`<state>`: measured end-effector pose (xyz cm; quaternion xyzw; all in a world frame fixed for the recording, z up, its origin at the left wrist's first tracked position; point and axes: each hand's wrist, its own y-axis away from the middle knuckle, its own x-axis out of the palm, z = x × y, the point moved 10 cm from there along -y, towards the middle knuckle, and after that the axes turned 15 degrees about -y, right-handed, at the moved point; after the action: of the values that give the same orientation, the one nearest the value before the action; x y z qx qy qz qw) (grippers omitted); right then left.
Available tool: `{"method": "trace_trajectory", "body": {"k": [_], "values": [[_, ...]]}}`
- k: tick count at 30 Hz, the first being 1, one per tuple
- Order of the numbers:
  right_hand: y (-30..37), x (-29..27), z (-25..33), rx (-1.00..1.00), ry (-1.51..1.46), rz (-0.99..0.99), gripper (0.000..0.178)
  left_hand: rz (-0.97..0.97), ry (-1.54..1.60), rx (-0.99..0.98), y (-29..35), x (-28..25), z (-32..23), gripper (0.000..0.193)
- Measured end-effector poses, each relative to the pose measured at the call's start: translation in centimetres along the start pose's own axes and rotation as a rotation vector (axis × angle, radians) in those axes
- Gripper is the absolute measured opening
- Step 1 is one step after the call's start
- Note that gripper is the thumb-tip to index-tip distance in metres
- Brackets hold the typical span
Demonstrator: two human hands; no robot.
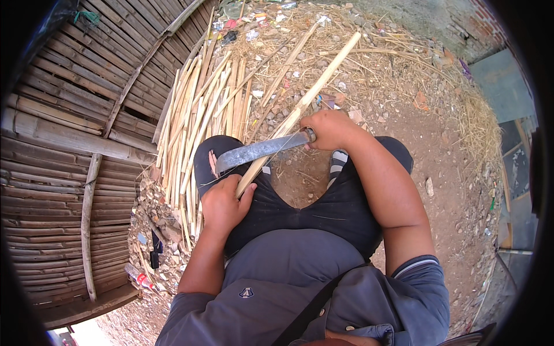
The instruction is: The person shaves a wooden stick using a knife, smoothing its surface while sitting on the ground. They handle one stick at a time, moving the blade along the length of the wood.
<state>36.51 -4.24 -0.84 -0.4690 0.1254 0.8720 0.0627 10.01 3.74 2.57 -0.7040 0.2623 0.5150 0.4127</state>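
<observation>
My left hand is closed round the near end of a long, pale bamboo strip, just above my left thigh. The strip slants away from me, up and to the right. In my right hand is a machete, its handle mostly hidden inside the fist. The broad grey blade points left and lies across the strip, a short way beyond my left fingers. A thin sliver curls beside the blade. Whether the edge bites into the bamboo I cannot tell.
Many split bamboo strips lie in a pile beyond my left knee. A woven bamboo wall stands at the left. Shavings, straw and bits of litter cover the dirt ground. A plastic bottle lies near the wall; grey panels stand at the right.
</observation>
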Motion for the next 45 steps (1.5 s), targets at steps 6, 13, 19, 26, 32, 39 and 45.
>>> {"method": "trace_trajectory", "body": {"k": [6,13,19,26,32,39,45], "values": [[0.03,-0.14,0.15,0.013,-0.014,0.006,0.045,-0.002,0.000,-0.003,0.03,0.06,0.06,0.031],[0.10,-0.15,0.10,0.006,-0.011,-0.007,0.044,0.010,-0.002,-0.003,0.02,0.10,0.05,0.031],[0.09,-0.24,0.20,0.024,-0.006,0.009,0.045,0.008,-0.008,0.002,0.00,0.07,0.00,0.030],[0.13,-0.32,0.32,0.038,-0.011,0.019,0.044,0.000,-0.005,-0.001,0.08,0.11,0.02,0.030],[0.04,-0.10,0.04,0.002,0.005,-0.003,0.045,-0.001,-0.003,0.001,0.04,0.02,-0.02,0.030],[0.04,-0.14,0.00,0.008,0.007,-0.013,0.045,0.025,-0.022,0.003,0.06,0.19,0.02,0.031],[0.00,-0.05,-0.13,0.006,-0.002,-0.012,0.045,-0.001,-0.008,0.007,-0.01,-0.02,-0.12,0.030]]}}
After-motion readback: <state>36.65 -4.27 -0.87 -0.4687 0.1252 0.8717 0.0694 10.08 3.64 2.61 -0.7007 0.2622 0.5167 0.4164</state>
